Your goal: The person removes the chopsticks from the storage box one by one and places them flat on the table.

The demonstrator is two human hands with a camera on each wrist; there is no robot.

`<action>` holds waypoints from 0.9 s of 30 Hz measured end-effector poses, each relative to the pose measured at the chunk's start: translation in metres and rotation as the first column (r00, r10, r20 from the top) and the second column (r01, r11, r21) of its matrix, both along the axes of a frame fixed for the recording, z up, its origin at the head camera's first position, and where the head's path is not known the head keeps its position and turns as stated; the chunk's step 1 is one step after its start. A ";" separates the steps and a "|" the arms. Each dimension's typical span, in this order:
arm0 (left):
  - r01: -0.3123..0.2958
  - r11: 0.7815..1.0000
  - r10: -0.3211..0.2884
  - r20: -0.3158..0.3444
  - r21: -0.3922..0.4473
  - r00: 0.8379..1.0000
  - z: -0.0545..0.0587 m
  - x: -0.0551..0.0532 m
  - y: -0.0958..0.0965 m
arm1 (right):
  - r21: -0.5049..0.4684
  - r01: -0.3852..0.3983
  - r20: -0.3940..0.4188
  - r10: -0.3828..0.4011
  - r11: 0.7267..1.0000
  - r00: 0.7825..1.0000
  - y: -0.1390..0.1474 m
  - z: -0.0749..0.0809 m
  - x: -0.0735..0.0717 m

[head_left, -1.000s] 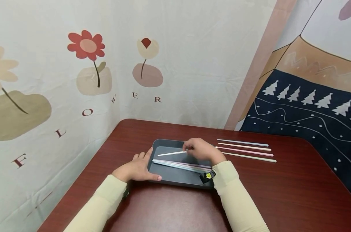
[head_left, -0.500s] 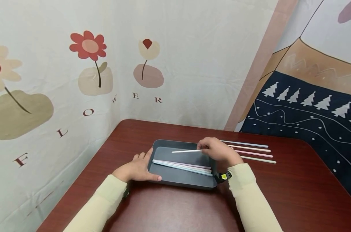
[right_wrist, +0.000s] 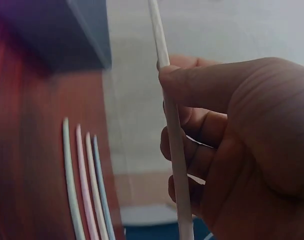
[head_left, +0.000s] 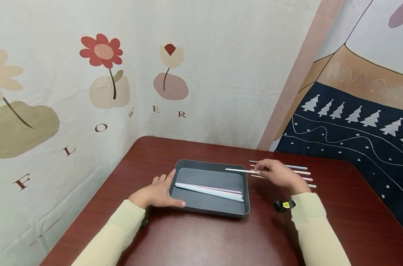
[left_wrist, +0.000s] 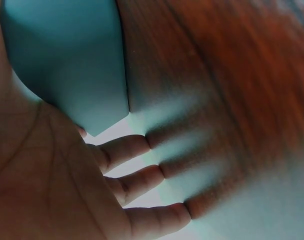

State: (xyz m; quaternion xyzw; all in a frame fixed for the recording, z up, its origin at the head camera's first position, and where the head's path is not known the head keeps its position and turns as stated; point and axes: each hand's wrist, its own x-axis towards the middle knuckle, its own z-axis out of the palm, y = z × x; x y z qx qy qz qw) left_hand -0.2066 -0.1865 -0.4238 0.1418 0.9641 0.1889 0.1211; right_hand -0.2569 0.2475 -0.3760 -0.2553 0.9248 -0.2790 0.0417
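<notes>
My right hand (head_left: 276,176) pinches a pale, cream-white chopstick (head_left: 236,170) between thumb and fingertips, above the table just right of the tray. Its thin end points left over the tray's right rim. In the right wrist view the chopstick (right_wrist: 178,160) runs along the curled fingers. A dark grey rectangular tray (head_left: 198,205) holds a bundle of several pastel chopsticks (head_left: 208,190), lying slantwise. My left hand (head_left: 156,193) rests with spread, straight fingers against the tray's left side. Seen from the left wrist, its palm lies beside the tray wall (left_wrist: 77,75).
Right of the tray, a row of pastel chopsticks lies on the table: blue (head_left: 296,167), cream (head_left: 302,172), pink (head_left: 308,179) and green (head_left: 312,186). My right hand partly covers them. The brown table (head_left: 201,240) meets a printed cloth wall (head_left: 218,122) behind.
My right hand has moved right with the chopstick, from over the tray to beside the row on the table. The left hand and tray have stayed in place.
</notes>
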 end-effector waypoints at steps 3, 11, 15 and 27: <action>0.004 1.000 -0.004 -0.004 0.005 1.000 0.000 0.000 0.000 | -0.004 0.023 0.009 -0.023 1.000 1.000 0.019 -0.004 0.002; 0.003 1.000 -0.003 -0.010 0.006 1.000 0.001 0.000 0.001 | 0.059 0.050 -0.007 -0.050 0.997 0.999 0.059 -0.021 0.006; -0.003 1.000 0.003 -0.009 0.006 1.000 0.003 0.000 0.001 | 0.082 0.064 -0.010 -0.063 0.995 0.998 0.071 -0.032 0.007; -0.004 1.000 0.004 -0.010 0.003 1.000 0.000 0.000 0.001 | 0.103 0.061 -0.018 -0.059 0.993 0.998 0.085 -0.055 0.006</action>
